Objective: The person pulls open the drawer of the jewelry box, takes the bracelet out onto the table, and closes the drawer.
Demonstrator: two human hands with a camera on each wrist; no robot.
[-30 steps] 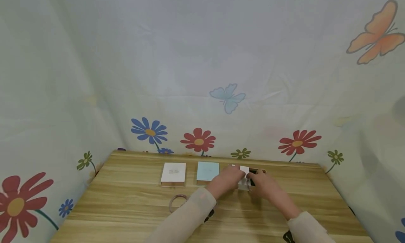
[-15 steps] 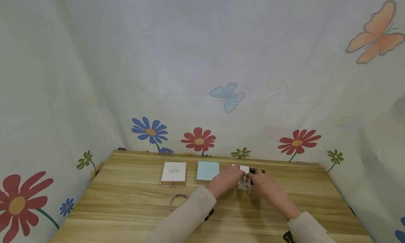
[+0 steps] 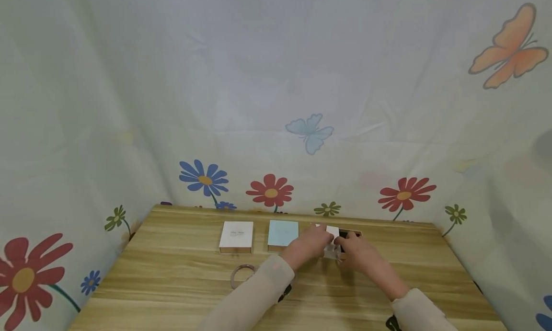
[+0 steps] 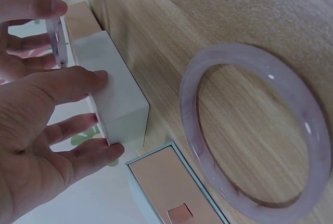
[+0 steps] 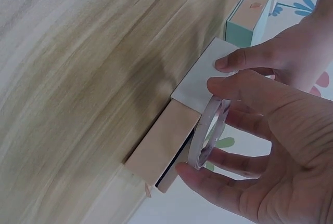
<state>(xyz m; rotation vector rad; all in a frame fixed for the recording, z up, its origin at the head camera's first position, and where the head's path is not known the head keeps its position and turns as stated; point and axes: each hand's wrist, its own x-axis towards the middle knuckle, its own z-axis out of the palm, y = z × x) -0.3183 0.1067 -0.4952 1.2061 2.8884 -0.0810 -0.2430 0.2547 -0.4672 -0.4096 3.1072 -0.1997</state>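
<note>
My left hand (image 3: 311,245) holds the white outer sleeve (image 4: 112,73) of a small box, thumb on one face and fingers on the opposite side. A copper-coloured drawer (image 5: 165,135) with a dark inside is pulled out of that sleeve on the right. Right at the drawer's opening, my right hand (image 3: 361,255) pinches a pale lilac, translucent bangle (image 5: 196,148) between thumb and fingers. In the right wrist view the bangle stands on edge, overlapping the drawer's side. A second lilac bangle (image 4: 308,130) lies flat on the wooden table (image 3: 181,283), near my left forearm.
Left of the hands stands a light blue box (image 3: 282,233) with a copper-coloured front. Farther left is a white box (image 3: 236,235) with small print on its lid. Behind the table hangs a pale curtain (image 3: 241,82) printed with flowers and butterflies.
Both hands stay nearly in place at the white box. The bangle in my right hand shifts slightly at the drawer. The other boxes and the bangle on the table have not moved.
</note>
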